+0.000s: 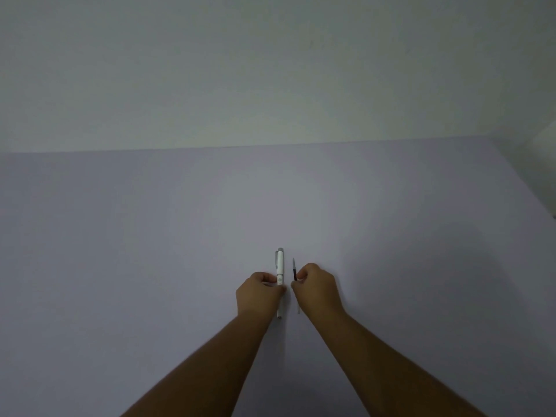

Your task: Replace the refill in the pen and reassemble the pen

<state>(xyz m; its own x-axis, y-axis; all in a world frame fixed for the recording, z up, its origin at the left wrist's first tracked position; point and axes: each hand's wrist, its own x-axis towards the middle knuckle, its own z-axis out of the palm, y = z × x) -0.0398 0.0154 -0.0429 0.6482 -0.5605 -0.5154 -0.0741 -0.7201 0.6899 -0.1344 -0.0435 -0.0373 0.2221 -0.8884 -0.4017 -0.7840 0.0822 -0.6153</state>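
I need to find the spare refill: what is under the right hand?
The thin refill pokes out beyond the right hand, its pale tail showing nearer the wrist. The middle is covered by the fingers.

The surface (210, 221) lies bare ahead of me and to both sides, open for passage up to the wall (270, 70) along its far edge. Only a narrow gap separates my left hand (259, 293) and right hand (317, 288). The white pen (280, 263) and thin refill (294, 270) stand close together in it.
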